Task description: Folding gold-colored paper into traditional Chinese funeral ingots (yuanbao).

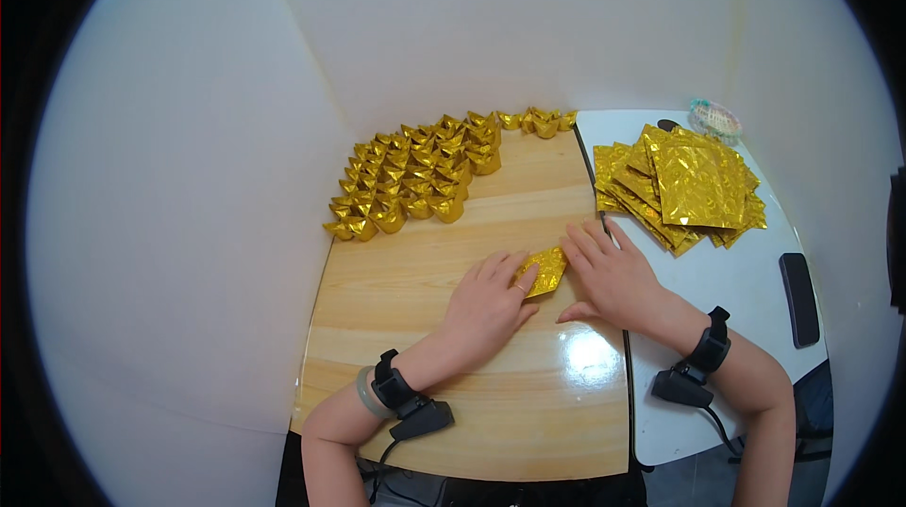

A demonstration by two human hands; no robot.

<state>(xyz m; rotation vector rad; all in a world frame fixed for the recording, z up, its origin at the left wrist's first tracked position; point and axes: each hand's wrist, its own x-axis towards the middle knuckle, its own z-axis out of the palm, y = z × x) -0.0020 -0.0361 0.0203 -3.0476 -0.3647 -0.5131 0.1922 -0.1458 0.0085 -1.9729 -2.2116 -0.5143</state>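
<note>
A small folded piece of gold foil paper (545, 273) lies on the wooden table in front of me. My left hand (488, 299) holds its left side down, fingers over the edge and partly hiding it. On the paper's right side, my right hand (613, 276) touches the corner with its fingertips. That hand's fingers are stretched out, its thumb apart and lower down. Rows of folded gold paper ingots (406, 177) stand at the far left of the table. To the right, a loose pile of square gold foil sheets (700, 181) rests on the white table.
The wooden tabletop (377, 318) meets a white table (679, 346) along a dark seam. A dark phone-shaped object (799, 299) lies at the right edge. Behind the sheets sits a clear, colourful round item (715, 120). White walls (472, 25) enclose the far side and left.
</note>
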